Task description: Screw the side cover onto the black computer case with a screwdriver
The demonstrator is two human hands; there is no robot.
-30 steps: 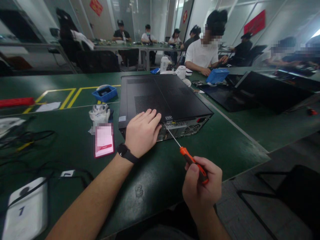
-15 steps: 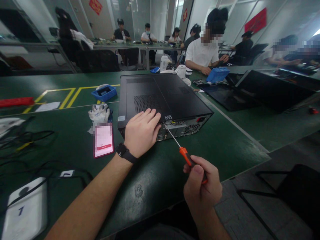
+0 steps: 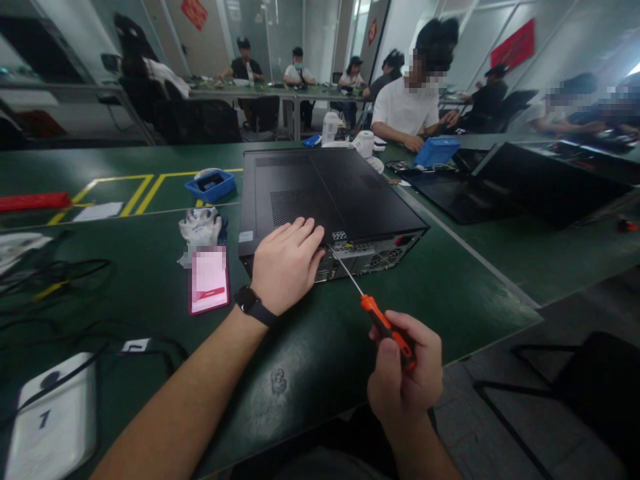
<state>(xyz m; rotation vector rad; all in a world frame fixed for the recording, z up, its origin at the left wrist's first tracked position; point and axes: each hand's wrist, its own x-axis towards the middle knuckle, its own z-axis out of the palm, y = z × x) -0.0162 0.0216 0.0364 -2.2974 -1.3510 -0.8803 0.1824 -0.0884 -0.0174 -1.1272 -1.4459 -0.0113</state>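
Observation:
A black computer case point(image 3: 345, 193) lies flat on the green table point(image 3: 450, 287), its rear panel facing me. My left hand point(image 3: 286, 265) rests palm down on the near edge of the case lid, fingers slightly spread, a black watch on the wrist. My right hand point(image 3: 406, 377) grips the orange handle of a screwdriver point(image 3: 383, 325). Its thin metal shaft reaches up and left, and the tip meets the rear panel just right of my left hand.
A phone in a red case point(image 3: 209, 279) and a white glove point(image 3: 200, 227) lie left of the case. Black cables point(image 3: 65, 273) and a white numbered box point(image 3: 47, 417) sit at the far left. Blue bins point(image 3: 212, 185), another open case point(image 3: 530, 180) and seated people lie beyond.
My right hand has shifted its hold on the screwdriver handle, turning it slightly; the tip stays at the rear panel. My left hand has not moved.

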